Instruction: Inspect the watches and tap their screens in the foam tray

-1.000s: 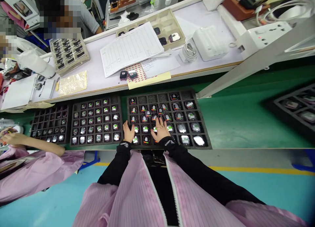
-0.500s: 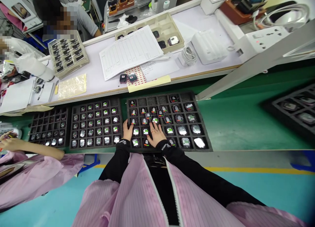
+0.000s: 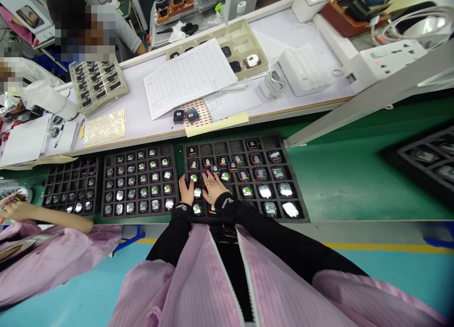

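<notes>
A black foam tray (image 3: 301,208) with square pockets lies on the green belt in front of me, holding several small square devices with lit screens (image 3: 247,191). My left hand (image 3: 186,190) rests flat on the tray's left columns, fingers spread. Right beside it, my right hand (image 3: 213,188) lies flat over the middle-left pockets, fingertips touching devices in the second and third rows. Neither hand grips anything. A few devices (image 3: 233,166) sit loose on the ridges between pockets.
A second full foam tray (image 3: 173,149) and a third, partly filled one (image 3: 53,175) lie to the left. A co-worker's arm (image 3: 42,213) reaches in at far left. The white bench behind holds papers (image 3: 187,76), two loose devices (image 3: 186,115) and beige trays (image 3: 97,83).
My right hand has slid leftward across the tray, from the middle columns to next to my left hand. The left hand has barely moved.
</notes>
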`<state>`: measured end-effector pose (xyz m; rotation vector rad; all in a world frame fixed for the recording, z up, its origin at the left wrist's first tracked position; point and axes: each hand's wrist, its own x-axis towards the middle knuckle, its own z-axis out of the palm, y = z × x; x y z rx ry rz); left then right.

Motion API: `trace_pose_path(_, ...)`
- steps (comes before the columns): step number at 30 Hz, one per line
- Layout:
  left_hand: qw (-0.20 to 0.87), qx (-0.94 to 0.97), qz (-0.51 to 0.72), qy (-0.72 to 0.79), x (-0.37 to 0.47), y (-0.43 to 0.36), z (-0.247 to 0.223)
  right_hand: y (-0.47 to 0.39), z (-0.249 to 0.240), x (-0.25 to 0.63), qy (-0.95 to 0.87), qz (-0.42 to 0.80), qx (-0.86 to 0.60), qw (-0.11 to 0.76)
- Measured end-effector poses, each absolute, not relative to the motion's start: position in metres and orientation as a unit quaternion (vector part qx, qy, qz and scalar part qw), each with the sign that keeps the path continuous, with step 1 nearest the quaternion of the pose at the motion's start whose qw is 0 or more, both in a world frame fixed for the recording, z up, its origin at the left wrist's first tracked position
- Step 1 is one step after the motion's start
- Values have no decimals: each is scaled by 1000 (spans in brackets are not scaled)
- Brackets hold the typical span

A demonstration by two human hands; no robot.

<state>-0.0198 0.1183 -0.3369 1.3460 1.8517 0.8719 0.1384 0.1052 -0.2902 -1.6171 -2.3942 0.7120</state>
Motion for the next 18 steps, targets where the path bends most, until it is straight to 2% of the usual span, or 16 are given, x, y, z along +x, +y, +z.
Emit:
trace_pose_path(6,339,540,328,697,-23,115,-340,145,-287,115,-814,239,-524,76)
trace_pose_path(11,343,560,314,685,-28,110,-346,152,-293,108,-811,257,-524,37)
trace_pose_path(18,307,578,337,677,-27,109,-347,140,-303,120,-787,210,-576,74)
